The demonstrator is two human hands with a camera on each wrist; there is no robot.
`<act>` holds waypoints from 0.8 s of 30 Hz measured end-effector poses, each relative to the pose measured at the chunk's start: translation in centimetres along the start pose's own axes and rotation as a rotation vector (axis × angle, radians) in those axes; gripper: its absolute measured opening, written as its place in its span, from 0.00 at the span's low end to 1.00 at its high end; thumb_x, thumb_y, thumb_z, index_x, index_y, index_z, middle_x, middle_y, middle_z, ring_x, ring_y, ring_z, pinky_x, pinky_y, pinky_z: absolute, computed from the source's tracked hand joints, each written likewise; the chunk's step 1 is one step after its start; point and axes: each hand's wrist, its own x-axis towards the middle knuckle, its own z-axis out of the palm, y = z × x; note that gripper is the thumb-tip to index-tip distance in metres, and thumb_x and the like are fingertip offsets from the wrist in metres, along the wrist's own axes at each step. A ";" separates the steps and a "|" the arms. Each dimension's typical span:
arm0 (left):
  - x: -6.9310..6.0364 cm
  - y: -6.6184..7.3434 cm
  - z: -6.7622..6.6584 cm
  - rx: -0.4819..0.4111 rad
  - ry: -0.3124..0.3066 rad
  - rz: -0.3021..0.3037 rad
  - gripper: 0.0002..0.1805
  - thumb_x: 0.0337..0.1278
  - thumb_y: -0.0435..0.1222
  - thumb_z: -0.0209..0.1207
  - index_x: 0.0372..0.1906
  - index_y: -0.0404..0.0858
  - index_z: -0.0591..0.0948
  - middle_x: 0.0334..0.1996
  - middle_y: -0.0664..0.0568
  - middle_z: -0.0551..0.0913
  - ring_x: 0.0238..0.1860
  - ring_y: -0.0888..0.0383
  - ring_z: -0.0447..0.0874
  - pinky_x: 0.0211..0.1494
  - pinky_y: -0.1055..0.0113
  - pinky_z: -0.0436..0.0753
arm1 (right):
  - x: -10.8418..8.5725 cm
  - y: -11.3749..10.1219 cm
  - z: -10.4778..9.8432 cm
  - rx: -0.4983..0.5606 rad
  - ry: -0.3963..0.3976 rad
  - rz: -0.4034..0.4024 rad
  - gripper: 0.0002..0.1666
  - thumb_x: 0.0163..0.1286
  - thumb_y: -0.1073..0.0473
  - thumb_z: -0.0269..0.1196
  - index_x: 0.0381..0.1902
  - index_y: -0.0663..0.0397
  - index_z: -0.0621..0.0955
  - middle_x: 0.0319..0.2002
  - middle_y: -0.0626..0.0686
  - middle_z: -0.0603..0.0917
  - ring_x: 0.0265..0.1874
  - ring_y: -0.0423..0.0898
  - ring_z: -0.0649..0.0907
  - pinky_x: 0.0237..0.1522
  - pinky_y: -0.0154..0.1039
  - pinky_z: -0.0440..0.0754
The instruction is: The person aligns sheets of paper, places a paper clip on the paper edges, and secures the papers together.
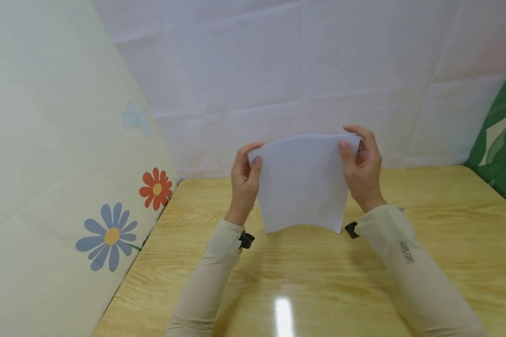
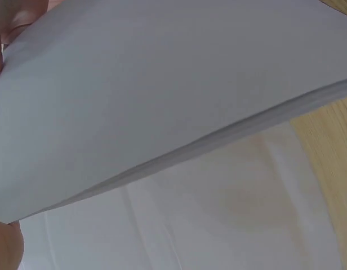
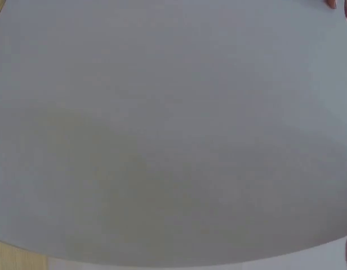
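Observation:
A stack of white paper sheets (image 1: 301, 187) is held up above the table, bowed so its lower edge arches. My left hand (image 1: 245, 182) grips the stack near its upper left corner, thumb on the near face. At the upper right corner my right hand (image 1: 364, 171) pinches it, the thumb in front and a finger reaching past the top edge. The left wrist view shows the layered edge of the paper (image 2: 162, 84), slightly parted. In the right wrist view the paper (image 3: 173, 140) fills most of the picture, with only bits of fingers at the right border.
Below lies a light wood-grain table (image 1: 303, 262) with a bright glare spot near its front. A creased white sheet (image 1: 236, 70) hangs behind it. On the left stands a panel with a blue flower (image 1: 111, 236) and a red flower (image 1: 156, 189); green leaf print (image 1: 503, 145) is at right.

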 end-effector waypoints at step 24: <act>-2.4 -1.0 0.9 0.215 0.063 -0.189 0.11 0.70 0.23 0.42 0.51 0.19 0.69 0.41 0.30 0.76 0.38 0.52 0.75 0.42 0.66 0.76 | -2.0 0.8 -1.2 0.044 -0.034 0.185 0.12 0.70 0.67 0.57 0.50 0.58 0.78 0.41 0.48 0.85 0.37 0.41 0.84 0.37 0.29 0.80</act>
